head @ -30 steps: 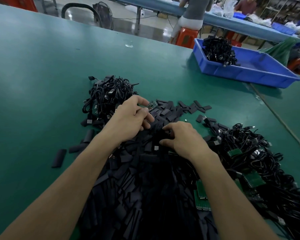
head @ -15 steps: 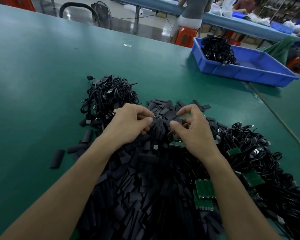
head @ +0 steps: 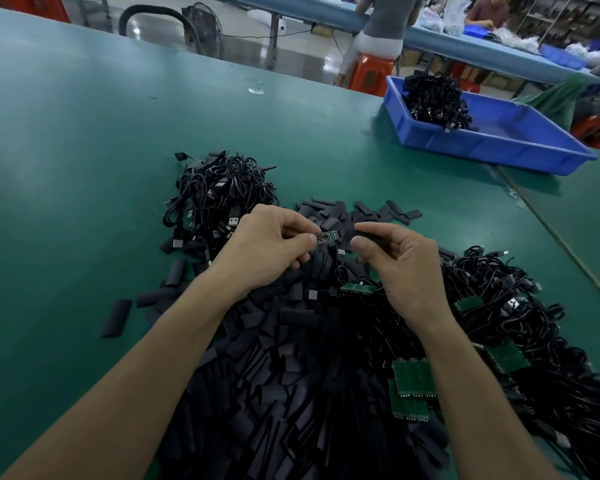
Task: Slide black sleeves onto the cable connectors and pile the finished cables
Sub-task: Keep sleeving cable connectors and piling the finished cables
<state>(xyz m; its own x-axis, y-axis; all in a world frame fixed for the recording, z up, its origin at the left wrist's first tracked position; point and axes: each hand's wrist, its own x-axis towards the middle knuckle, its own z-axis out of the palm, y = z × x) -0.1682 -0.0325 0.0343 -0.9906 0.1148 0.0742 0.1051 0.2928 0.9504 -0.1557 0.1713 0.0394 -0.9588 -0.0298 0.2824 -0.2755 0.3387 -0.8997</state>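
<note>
My left hand [head: 269, 245] pinches a small green circuit-board connector [head: 328, 236] on a thin black cable that hangs below it. My right hand [head: 400, 268] holds a flat black sleeve [head: 369, 233] between thumb and forefinger, just right of the connector, a small gap between them. Both hands hover over a big heap of loose black sleeves [head: 291, 375]. A pile of coiled black cables [head: 219, 192] lies at the far left. A tangle of cables with bare green boards [head: 499, 323] lies at the right.
The work surface is a green table [head: 84, 168]. A blue bin [head: 492, 140] with a bundle of black cables stands at the far right. Stray sleeves [head: 116, 317] lie left of the heap. People sit at another table behind.
My right hand has lifted off the heap with a sleeve and come up beside the connector. My left hand has stayed near the same spot, holding the connector.
</note>
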